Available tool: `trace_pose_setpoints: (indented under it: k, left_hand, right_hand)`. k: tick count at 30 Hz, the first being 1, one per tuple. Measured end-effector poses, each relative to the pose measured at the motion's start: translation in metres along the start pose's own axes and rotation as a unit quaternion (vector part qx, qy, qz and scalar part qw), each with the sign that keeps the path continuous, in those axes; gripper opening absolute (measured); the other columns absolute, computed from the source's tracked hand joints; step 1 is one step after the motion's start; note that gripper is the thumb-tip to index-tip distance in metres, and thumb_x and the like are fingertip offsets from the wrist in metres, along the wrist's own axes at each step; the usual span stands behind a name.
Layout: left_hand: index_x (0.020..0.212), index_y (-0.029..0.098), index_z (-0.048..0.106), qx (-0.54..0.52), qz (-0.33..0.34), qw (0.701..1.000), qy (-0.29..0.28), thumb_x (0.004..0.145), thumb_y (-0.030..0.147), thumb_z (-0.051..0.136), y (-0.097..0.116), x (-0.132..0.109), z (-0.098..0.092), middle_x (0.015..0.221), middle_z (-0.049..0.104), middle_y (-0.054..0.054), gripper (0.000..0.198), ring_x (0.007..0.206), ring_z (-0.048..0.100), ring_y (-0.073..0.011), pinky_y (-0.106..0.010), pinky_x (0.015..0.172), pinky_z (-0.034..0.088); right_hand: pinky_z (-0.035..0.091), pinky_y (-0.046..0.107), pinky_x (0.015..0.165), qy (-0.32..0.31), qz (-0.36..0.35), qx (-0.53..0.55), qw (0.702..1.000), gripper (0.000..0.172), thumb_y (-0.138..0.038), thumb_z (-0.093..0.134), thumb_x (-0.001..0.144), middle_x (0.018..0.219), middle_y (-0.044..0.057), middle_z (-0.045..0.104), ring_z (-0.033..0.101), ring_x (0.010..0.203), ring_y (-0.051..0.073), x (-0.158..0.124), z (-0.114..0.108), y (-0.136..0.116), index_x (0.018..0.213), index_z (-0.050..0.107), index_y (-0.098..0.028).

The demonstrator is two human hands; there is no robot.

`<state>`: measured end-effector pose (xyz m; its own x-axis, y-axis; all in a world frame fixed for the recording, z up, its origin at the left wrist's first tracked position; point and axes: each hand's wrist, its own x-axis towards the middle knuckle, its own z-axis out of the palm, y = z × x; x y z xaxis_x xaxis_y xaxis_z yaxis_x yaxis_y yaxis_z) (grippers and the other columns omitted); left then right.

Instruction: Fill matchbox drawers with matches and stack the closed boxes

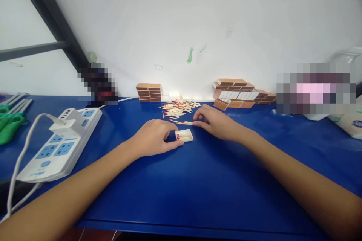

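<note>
Several green-handled tools (13,120) lie at the table's left edge, well apart from the left grip. Next, nearer that grip but still clear of it, a white power strip (87,131) with blue sockets rests at a slant; a white adapter (69,128) is plugged into it, and a white cable (26,147) loops from the adapter down past the left forearm. Beyond the left grip, by the wall, stands a neat stack of brown matchboxes (149,92).

The left grip (154,137) is closed around the left end of a small white tray (187,131), thumb along the near side, fingers at the far corner. Inside the tray lie some matchsticks (185,137), red heads toward the left grip. Just beyond the tray, between the two grips and farther off, a loose heap of matchsticks (181,107) spreads on the blue table (169,192).

The right grip (216,122) is narrow, thumb and fingers pinching the right ends of a few matchsticks (188,123), near the tray's far side. Beyond and right of this grip is a larger stack of matchboxes (243,94), some showing white sides. Well to its right sits a white pack (349,120).
</note>
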<state>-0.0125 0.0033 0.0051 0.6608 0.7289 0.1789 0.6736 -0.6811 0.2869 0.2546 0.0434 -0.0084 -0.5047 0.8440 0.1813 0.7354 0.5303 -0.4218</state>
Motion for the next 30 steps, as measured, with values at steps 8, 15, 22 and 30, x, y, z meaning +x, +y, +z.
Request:
trace_pose_setpoints:
  k: [8,15,22,30]
  left_hand:
    - [0.1,0.02,0.075,0.008,0.0,1.0,0.001,0.093,0.054,0.065,-0.001,0.001,-0.001,0.067,0.063,0.002,0.037,0.058,0.055,-0.0134,-0.028,0.056,0.032]
    - [0.1,0.02,0.075,0.017,0.006,1.0,0.007,0.093,0.054,0.065,-0.001,0.001,0.0,0.068,0.063,0.001,0.036,0.059,0.056,-0.0144,-0.028,0.056,0.032]
    - [0.102,0.02,0.074,0.019,0.004,1.0,0.004,0.093,0.054,0.066,-0.001,0.001,0.0,0.069,0.064,0.001,0.036,0.06,0.056,-0.0144,-0.028,0.057,0.033]
    - [0.101,0.021,0.074,0.015,0.0,1.0,-0.001,0.093,0.054,0.066,-0.001,0.001,0.0,0.069,0.063,0.002,0.035,0.06,0.055,-0.0142,-0.028,0.056,0.032]
  right_hand:
    - [0.046,0.035,0.074,-0.03,0.035,-0.03,0.998,0.017,-0.031,0.053,0.098,0.096,0.008,0.064,0.06,0.084,0.021,-0.003,-0.004,0.006,0.089,0.062,-0.02]
    - [0.046,0.034,0.076,0.044,0.011,-0.041,0.998,0.013,-0.028,0.055,0.1,0.098,0.008,0.064,0.06,0.085,0.021,0.002,0.0,0.002,0.093,0.062,-0.019]
    - [0.047,0.033,0.077,0.033,-0.015,0.005,0.999,0.019,-0.039,0.063,0.098,0.102,0.007,0.063,0.06,0.088,0.021,0.002,0.011,-0.011,0.099,0.064,-0.02]
    - [0.046,0.033,0.075,-0.015,0.011,-0.017,1.0,0.018,-0.032,0.06,0.101,0.096,0.008,0.062,0.06,0.085,0.021,0.005,0.01,-0.016,0.089,0.064,-0.019]
